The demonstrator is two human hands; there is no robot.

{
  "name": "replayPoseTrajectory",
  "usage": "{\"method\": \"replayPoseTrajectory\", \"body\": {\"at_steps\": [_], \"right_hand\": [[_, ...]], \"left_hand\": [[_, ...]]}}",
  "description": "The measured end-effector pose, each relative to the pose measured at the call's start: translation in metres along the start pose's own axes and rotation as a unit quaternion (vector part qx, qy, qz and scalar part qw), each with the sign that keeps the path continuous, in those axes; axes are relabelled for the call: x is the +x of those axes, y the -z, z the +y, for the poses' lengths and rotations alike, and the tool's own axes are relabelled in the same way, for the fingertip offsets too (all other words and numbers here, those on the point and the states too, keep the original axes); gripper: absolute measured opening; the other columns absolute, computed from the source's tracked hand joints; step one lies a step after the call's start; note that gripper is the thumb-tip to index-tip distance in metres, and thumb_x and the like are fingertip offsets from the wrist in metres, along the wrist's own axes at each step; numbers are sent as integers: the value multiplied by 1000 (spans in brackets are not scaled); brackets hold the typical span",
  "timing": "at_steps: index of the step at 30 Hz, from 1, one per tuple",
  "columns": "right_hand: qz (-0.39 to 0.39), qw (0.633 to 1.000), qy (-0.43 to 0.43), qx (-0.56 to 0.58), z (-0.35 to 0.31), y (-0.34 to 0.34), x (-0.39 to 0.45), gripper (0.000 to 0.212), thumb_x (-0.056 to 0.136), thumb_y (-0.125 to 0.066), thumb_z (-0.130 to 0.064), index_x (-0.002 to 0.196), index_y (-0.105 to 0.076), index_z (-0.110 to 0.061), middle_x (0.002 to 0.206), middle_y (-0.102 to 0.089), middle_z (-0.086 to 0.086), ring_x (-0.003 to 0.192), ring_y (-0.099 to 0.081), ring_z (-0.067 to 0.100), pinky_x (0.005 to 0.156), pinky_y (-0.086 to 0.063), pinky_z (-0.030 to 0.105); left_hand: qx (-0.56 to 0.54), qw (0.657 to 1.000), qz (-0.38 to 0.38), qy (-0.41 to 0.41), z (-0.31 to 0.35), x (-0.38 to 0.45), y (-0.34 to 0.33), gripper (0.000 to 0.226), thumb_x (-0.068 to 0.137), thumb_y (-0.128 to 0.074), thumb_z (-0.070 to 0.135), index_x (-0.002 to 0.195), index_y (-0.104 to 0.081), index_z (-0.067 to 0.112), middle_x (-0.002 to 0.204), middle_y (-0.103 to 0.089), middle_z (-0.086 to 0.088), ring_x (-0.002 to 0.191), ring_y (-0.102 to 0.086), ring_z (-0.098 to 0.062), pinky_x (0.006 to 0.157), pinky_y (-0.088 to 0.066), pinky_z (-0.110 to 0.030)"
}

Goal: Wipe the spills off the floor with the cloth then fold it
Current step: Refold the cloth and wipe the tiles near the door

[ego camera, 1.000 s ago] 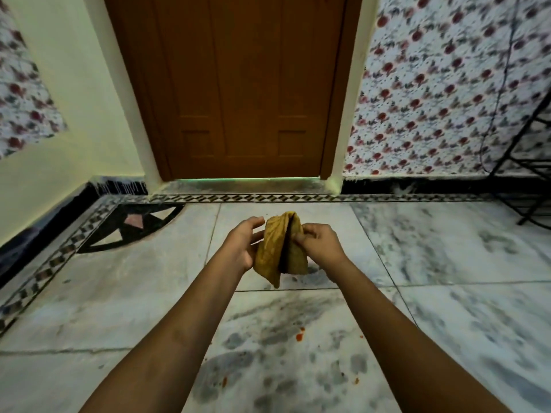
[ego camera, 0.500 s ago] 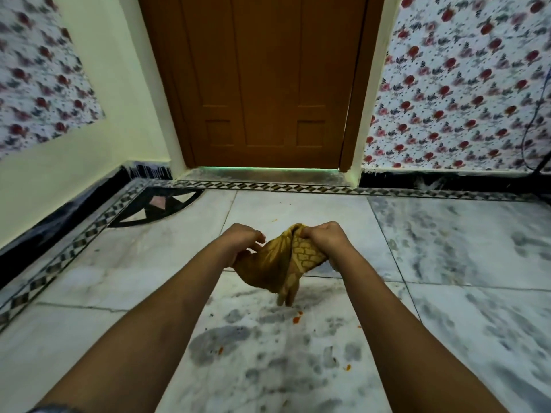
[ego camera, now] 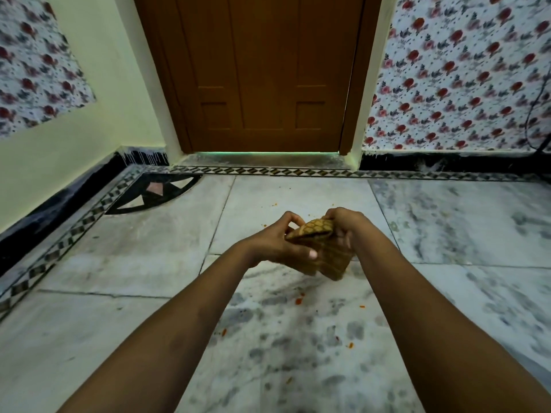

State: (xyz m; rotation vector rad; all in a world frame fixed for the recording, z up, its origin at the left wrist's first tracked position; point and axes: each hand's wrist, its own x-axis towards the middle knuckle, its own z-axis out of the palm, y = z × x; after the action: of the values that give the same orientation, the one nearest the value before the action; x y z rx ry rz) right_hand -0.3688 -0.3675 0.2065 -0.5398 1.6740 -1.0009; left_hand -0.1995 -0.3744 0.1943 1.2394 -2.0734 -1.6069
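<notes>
Both hands meet above the marble floor (ego camera: 125, 263), before the brown door (ego camera: 268, 73) set between floral-papered walls (ego camera: 459, 73). Your left hand (ego camera: 277, 245) pinches the mustard cloth (ego camera: 325, 251) from the side, thumb across its folded layers; your right hand (ego camera: 347, 228) grips its upper edge with curled fingers. Orange flecks (ego camera: 299, 300) dot the tile beneath. Half a second ago the cloth hung loosely bunched; it is now a compact folded wad.

Dim indoor light, greenish glow under door (ego camera: 262, 73), blurred wallpaper (ego camera: 459, 70), wide-angle bending at edges
</notes>
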Motion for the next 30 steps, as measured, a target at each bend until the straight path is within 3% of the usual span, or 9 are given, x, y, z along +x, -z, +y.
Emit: {"method": "replayPoseTrajectory", "body": {"at_steps": [3,5,7,12,14,18,23,27,30], "right_hand": [[-23,998,-21,62,0,3,-3,15,90,-46,-5,78,-50,0,69,-56,14,57,-56,23,32,-48,24],[-37,995,-20,88,1,4,-3,20,94,-43,-7,75,-49,-2,58,-60,13,43,-59,19,31,-47,23],[-47,993,-22,108,4,4,-3,21,95,-42,-9,75,-49,-3,47,-61,10,37,-59,16,31,-47,23],[-51,989,-21,136,8,1,-4,19,94,-45,-20,104,-56,-8,98,-63,10,68,-61,18,52,-54,28],[-58,988,-18,142,12,1,-3,29,97,-40,-25,114,-55,-7,108,-65,9,79,-63,19,70,-51,31],[-57,991,-44,112,29,5,-1,41,99,-36,-31,125,-50,-3,128,-59,12,118,-54,27,97,-40,37],[-103,990,-75,51,45,3,4,56,98,-28,-49,127,-49,-6,125,-58,14,110,-52,33,91,-37,40],[-157,964,-103,190,45,-1,2,79,90,-25,-67,138,-37,-5,137,-46,23,124,-43,42,94,-36,50],[-226,909,-92,338,54,0,-1,87,86,-28,-71,138,-33,-1,128,-49,31,112,-51,46,90,-41,55]], "left_hand": [[35,987,136,-72,3,4,-3,34,77,-73,15,101,-48,21,88,-59,-6,78,-60,-19,63,-53,-29],[90,970,198,-109,9,5,1,15,81,-65,13,90,-56,20,78,-60,-4,73,-58,-20,63,-50,-33],[168,954,208,-133,16,6,6,5,83,-61,14,86,-60,18,84,-61,-5,80,-59,-22,71,-50,-37],[285,925,218,-122,35,6,10,4,91,-50,16,93,-53,16,91,-58,-5,89,-56,-26,73,-47,-38],[224,947,217,-81,41,5,16,10,95,-47,19,98,-55,15,93,-60,-5,89,-57,-24,72,-47,-35],[-42,986,161,-4,65,-6,28,14,98,-43,25,99,-54,18,89,-62,-2,82,-62,-17,60,-49,-27],[-193,973,126,-13,97,-11,37,15,97,-45,29,98,-57,20,90,-67,-2,78,-67,-14,53,-54,-24],[-348,927,127,-51,112,-14,49,21,94,-50,28,106,-61,13,87,-72,-6,79,-70,-20,67,-56,-32],[-417,901,110,-55,112,-16,56,25,94,-49,29,100,-61,7,80,-74,-10,72,-72,-23,60,-58,-35]]}}
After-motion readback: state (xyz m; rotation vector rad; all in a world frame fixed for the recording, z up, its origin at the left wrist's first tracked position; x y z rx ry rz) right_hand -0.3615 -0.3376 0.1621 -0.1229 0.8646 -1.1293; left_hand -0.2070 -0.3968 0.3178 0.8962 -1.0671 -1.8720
